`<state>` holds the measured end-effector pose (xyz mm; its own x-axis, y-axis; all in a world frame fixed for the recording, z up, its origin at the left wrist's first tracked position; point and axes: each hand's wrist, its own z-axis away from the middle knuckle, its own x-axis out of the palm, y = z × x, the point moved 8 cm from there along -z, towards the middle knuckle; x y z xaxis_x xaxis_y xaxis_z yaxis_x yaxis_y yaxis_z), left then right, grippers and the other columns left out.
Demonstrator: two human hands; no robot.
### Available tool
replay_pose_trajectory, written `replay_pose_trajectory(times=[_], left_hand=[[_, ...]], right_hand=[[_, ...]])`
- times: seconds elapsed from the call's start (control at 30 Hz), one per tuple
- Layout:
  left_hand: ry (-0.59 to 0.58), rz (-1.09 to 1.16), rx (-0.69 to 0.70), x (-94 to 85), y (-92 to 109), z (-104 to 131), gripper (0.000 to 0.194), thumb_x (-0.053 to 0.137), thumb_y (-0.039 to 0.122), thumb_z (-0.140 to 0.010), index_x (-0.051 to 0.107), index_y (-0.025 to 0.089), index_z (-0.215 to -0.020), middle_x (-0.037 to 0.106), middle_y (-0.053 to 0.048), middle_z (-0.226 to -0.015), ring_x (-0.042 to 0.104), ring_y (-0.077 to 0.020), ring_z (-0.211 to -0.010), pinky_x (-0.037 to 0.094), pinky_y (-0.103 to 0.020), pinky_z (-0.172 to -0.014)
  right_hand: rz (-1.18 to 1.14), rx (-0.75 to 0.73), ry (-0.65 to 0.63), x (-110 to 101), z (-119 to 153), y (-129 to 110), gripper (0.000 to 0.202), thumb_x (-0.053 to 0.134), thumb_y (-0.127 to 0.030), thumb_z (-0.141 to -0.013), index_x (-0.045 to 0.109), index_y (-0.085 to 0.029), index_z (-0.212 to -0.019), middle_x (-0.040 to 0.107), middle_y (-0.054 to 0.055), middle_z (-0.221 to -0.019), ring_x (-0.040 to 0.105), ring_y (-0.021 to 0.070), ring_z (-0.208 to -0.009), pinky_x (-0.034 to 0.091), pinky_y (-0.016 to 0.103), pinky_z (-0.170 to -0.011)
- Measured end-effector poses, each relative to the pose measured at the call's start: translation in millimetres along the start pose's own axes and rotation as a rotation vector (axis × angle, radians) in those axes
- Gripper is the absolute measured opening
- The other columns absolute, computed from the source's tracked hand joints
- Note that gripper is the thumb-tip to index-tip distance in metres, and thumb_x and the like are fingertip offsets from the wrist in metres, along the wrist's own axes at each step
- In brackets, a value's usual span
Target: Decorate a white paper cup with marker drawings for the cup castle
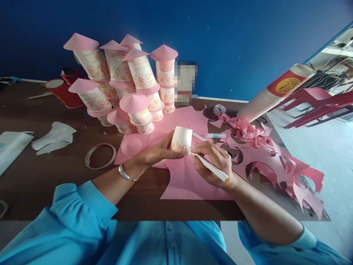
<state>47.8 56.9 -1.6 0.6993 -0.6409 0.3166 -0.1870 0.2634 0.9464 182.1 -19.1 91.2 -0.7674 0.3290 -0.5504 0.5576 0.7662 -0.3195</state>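
Observation:
My left hand (161, 150) is wrapped round a small white paper cup (182, 137) with orange and yellow flowers drawn near its lower end. In my right hand (213, 162) is a white marker (213, 169) with an orange end, its tip at the cup's drawn flowers. Both hands are over pink paper (190, 184) on the dark table (149, 209). Beyond them, at the back left, decorated white cups stand stacked as towers (142, 75) with pink cone tops (164, 52).
Pink paper scraps (264, 154) cover the right side, below a leaning stack of white cups (261, 101). A tape roll (100, 156), crumpled white paper (55, 138) and a red cup (64, 94) lie at left. A capped marker (214, 135) lies beyond my right hand.

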Motion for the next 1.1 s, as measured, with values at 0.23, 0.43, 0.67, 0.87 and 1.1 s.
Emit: replay_pose_trajectory(times=[0.23, 0.43, 0.67, 0.87, 1.1], left_hand=[[-0.014, -0.016, 0.002, -1.4, -3.9, 0.6, 0.075, 0.096, 0.04, -0.081, 0.06, 0.028, -0.146, 0.067, -0.005, -0.123, 0.062, -0.0284, -0.116, 0.052, -0.043, -0.1], [-0.011, -0.046, -0.01, -1.6, -3.4, 0.7, 0.079, 0.097, 0.043, -0.081, 0.059, 0.027, -0.148, 0.068, -0.007, -0.125, 0.064, -0.0298, -0.119, 0.053, -0.045, -0.101], [-0.007, 0.004, 0.017, 1.8, 1.4, 0.3, 0.074, 0.098, 0.038, -0.079, 0.065, 0.027, -0.145, 0.071, -0.008, -0.129, 0.065, -0.0297, -0.121, 0.053, -0.043, -0.102], [0.0, 0.024, 0.006, 3.2, 1.8, 0.5, 0.072, 0.098, 0.037, -0.08, 0.066, 0.028, -0.144, 0.071, -0.007, -0.124, 0.065, -0.0289, -0.12, 0.052, -0.042, -0.102], [-0.009, 0.01, 0.0, -0.5, -2.2, 0.4, 0.078, 0.098, 0.038, -0.079, 0.062, 0.027, -0.147, 0.069, -0.007, -0.126, 0.063, -0.0288, -0.121, 0.051, -0.043, -0.104]], right_hand=[[-0.029, 0.009, -0.006, 1.8, 0.2, 1.5, 0.023, 0.066, -0.008, -0.097, 0.065, -0.027, -0.109, 0.079, -0.001, -0.087, 0.077, 0.0163, -0.074, 0.06, 0.027, -0.067], [-0.001, 0.007, -0.013, 1.9, -0.5, 0.9, 0.02, 0.065, -0.009, -0.099, 0.064, -0.026, -0.109, 0.079, -0.001, -0.086, 0.077, 0.0156, -0.072, 0.06, 0.027, -0.065], [0.005, 0.016, 0.017, 0.3, -1.0, 1.3, 0.026, 0.066, -0.006, -0.096, 0.066, -0.027, -0.111, 0.081, -0.001, -0.09, 0.079, 0.0169, -0.076, 0.064, 0.028, -0.07], [0.023, 0.007, 0.016, 0.1, -1.4, 0.1, 0.024, 0.065, -0.006, -0.095, 0.064, -0.027, -0.108, 0.08, -0.001, -0.086, 0.079, 0.0172, -0.073, 0.062, 0.028, -0.064], [-0.004, -0.006, 0.014, -0.1, 0.1, -0.7, 0.021, 0.065, -0.008, -0.097, 0.063, -0.026, -0.109, 0.079, 0.0, -0.087, 0.077, 0.0165, -0.073, 0.06, 0.027, -0.063]])
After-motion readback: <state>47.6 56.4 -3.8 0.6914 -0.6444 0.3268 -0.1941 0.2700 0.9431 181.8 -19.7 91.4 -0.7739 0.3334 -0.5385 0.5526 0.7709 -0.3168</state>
